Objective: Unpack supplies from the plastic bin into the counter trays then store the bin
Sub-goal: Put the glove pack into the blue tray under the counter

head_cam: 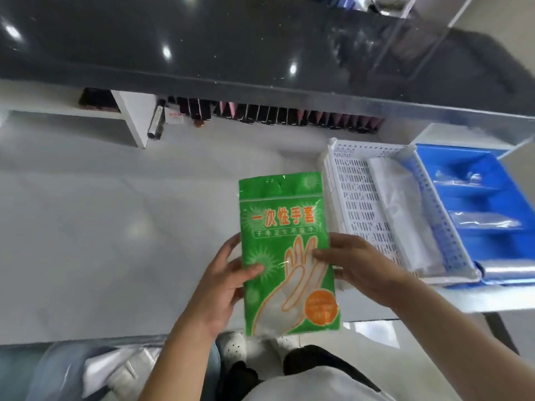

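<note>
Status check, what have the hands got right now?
Both hands, left and right, grip the green glove packet. White tray just right of it. Nothing between them.

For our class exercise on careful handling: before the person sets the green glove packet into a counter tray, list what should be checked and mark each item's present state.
1. Both hands hold the green glove packet: ok. The left hand and right hand each pinch a side edge.
2. Packet intact and sealed: cannot tell; the top strip looks closed.
3. Free room in the white perforated tray: ok. Its left part is bare; clear bags lie along its right side.
4. Room in the blue divided tray: cannot tell; its compartments hold small clear items.
5. Path from packet to white tray free: ok.
6. Supplies left in the plastic bin: ok, packets show inside.
</note>
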